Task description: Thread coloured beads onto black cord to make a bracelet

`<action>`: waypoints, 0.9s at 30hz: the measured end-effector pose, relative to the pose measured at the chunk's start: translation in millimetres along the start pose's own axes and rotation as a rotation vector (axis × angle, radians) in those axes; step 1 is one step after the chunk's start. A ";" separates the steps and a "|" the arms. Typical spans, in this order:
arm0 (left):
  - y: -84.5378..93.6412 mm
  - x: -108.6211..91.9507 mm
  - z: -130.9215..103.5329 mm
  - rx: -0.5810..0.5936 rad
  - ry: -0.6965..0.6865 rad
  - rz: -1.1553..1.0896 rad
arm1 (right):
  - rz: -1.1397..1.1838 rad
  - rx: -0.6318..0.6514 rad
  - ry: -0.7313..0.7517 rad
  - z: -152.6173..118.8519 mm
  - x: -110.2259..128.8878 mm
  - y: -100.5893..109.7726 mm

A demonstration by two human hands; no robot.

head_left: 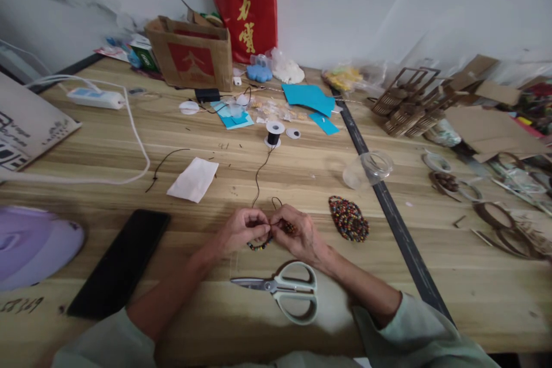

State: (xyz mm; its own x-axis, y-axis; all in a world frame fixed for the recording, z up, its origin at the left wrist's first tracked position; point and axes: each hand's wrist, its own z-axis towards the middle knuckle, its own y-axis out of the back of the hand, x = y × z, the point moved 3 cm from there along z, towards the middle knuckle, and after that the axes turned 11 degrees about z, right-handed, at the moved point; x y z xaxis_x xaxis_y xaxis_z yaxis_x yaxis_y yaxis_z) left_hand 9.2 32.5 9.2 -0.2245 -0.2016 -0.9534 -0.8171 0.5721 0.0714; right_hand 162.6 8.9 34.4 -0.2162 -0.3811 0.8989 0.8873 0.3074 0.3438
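My left hand (pixel 245 230) and my right hand (pixel 298 232) meet over the table, fingertips pinched close together on a thin black cord (pixel 257 175). That cord runs up to a white spool (pixel 274 133) wound with black cord. Below the fingers hangs part of a beaded strand (pixel 259 246) in mixed colours; more beads show under my right hand. A heap of similar beaded strands (pixel 349 219) lies to the right. Scissors with pale green handles (pixel 295 292) rest on the table just below my hands, blades pointing left.
A black phone (pixel 121 264) and a lilac object (pixel 38 247) lie at left, near a white paper (pixel 193 179). A clear plastic container (pixel 367 170) sits right of centre. Behind stand a cardboard box (pixel 190 54), a power strip (pixel 95 98) and small woven baskets (pixel 405 103).
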 end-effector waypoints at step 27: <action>1.2 7.5 0.3 0.003 0.029 -0.100 | -0.420 0.114 0.259 -6.2 14.6 -10.5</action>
State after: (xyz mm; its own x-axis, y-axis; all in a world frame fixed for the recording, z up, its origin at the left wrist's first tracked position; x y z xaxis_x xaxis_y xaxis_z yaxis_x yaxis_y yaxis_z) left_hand 6.6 31.9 2.0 -0.1572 -0.2811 -0.9467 -0.8346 0.5504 -0.0248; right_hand 152.6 -5.3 42.3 -0.4245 -0.6913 0.5847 0.6922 0.1684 0.7018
